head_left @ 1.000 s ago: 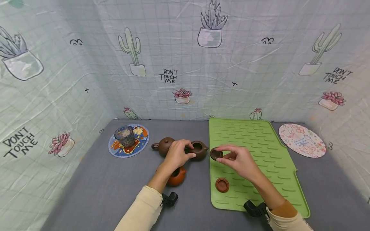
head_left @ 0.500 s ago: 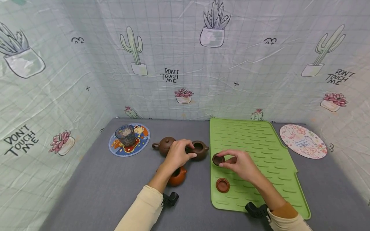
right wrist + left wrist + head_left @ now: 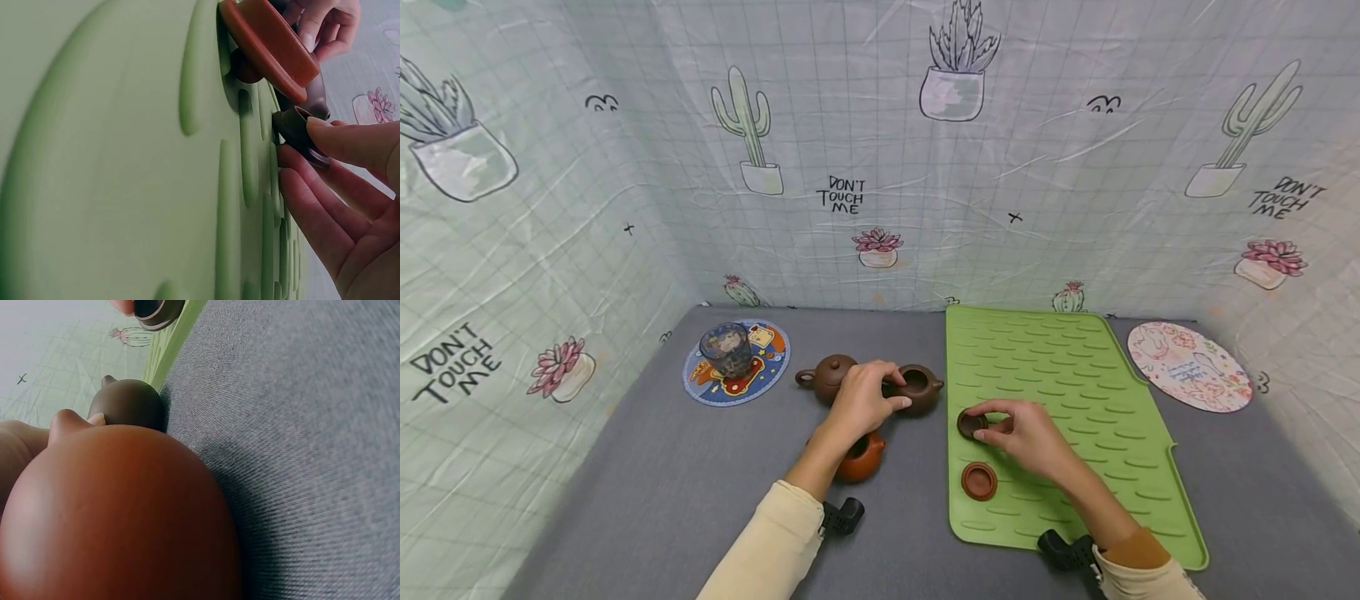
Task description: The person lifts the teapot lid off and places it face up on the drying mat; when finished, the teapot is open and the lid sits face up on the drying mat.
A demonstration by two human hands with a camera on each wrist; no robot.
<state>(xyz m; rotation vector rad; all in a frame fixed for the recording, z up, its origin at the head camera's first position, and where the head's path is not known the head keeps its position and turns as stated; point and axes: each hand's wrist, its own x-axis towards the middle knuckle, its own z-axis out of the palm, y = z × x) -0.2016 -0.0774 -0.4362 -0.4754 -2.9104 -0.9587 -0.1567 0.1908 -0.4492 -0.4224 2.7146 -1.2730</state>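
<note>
We see the left hand gripping the lidless dark brown round clay teapot on the grey cloth-covered table. Right hand pinches a dark brown round clay lid, hollow side up, at the green ribbed mat, near a reddish-brown round clay lid. Mat contact: we cannot tell.

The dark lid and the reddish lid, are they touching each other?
Apart: the head view shows green mat between the dark lid and the reddish lid.
</note>
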